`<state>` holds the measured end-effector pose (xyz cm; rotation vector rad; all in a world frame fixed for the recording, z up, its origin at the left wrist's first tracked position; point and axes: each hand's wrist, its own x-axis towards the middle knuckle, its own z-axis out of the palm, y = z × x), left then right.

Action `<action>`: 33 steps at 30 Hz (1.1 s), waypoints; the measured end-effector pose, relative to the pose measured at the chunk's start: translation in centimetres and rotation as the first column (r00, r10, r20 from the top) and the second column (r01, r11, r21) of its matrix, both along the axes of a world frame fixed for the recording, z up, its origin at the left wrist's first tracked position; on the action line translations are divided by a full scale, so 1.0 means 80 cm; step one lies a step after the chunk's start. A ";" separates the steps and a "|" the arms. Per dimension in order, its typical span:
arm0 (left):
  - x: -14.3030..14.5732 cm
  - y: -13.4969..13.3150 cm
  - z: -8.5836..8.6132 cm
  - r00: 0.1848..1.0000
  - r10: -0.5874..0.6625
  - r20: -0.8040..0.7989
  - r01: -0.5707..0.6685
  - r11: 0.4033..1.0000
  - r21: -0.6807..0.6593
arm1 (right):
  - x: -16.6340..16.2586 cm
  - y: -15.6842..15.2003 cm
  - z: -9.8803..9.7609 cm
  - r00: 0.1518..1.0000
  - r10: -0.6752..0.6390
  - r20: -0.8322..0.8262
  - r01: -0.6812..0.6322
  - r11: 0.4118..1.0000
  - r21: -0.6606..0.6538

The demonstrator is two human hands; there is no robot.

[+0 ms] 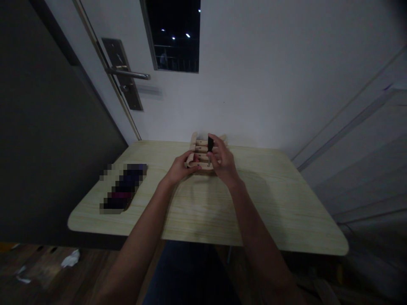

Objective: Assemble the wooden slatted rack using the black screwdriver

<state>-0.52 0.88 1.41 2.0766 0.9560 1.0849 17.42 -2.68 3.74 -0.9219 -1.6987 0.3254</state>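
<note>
Both your forearms (pixel 149 216) stretch forward over the table (pixel 197 212), cut off at the bottom of the view. Your left hand (pixel 178 170) clasps the near left corner of the slatted wooden frame (pixel 201 149), by the table's far edge. Your right hand (pixel 225 163), fingers curled inward, pinches the black-handled screwdriver (pixel 210 143) upright at the frame's near side, hiding the frame's right part; you can't make out the tip clearly.

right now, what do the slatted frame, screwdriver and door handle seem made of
Slatted frame: likely bare wood, from its pale tan, matte surface. Screwdriver: silvery metal shaft; dull black handle, plastic or rubber. Door handle: probably polished metal, given highlights.
</note>
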 end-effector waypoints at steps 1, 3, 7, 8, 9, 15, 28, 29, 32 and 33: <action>0.000 0.000 0.000 1.000 0.003 -0.005 -0.003 1.000 0.000 | -0.001 0.000 0.000 1.000 -0.009 -0.013 0.009 1.000 0.004; 0.000 0.000 0.001 1.000 -0.001 -0.011 0.001 1.000 0.003 | -0.002 0.001 0.000 0.999 -0.032 -0.010 0.033 0.999 0.022; 0.000 0.000 0.002 1.000 -0.014 -0.006 0.014 1.000 0.007 | -0.002 0.003 -0.002 0.995 -0.090 0.053 0.087 0.995 0.052; 0.001 0.000 0.002 1.000 -0.008 -0.007 0.008 1.000 0.005 | -0.001 0.003 -0.002 0.994 -0.089 0.062 0.086 0.995 0.051; 0.001 0.000 0.001 1.000 -0.001 -0.009 0.001 1.000 0.002 | -0.001 0.002 -0.002 0.995 -0.081 0.065 0.078 0.996 0.047; 0.001 0.001 -0.001 1.000 0.003 0.006 -0.003 1.000 -0.010 | 0.001 -0.004 0.004 1.000 0.013 0.025 -0.013 1.000 0.007; 0.000 0.001 -0.001 0.999 0.013 -0.038 -0.012 0.999 0.032 | -0.005 0.004 -0.006 0.995 -0.086 0.052 0.085 0.996 0.019; 0.000 0.000 0.000 0.999 0.014 -0.038 -0.013 0.999 0.035 | -0.004 0.003 -0.005 0.995 -0.087 0.051 0.086 0.996 0.022; 0.001 -0.002 0.002 0.999 0.012 -0.036 -0.011 1.000 0.026 | -0.002 -0.002 -0.001 0.997 -0.055 0.051 0.054 0.998 0.016; 0.001 -0.003 0.003 0.999 0.011 -0.034 -0.010 1.000 0.021 | -0.001 -0.004 0.000 0.998 -0.034 0.052 0.034 0.999 0.008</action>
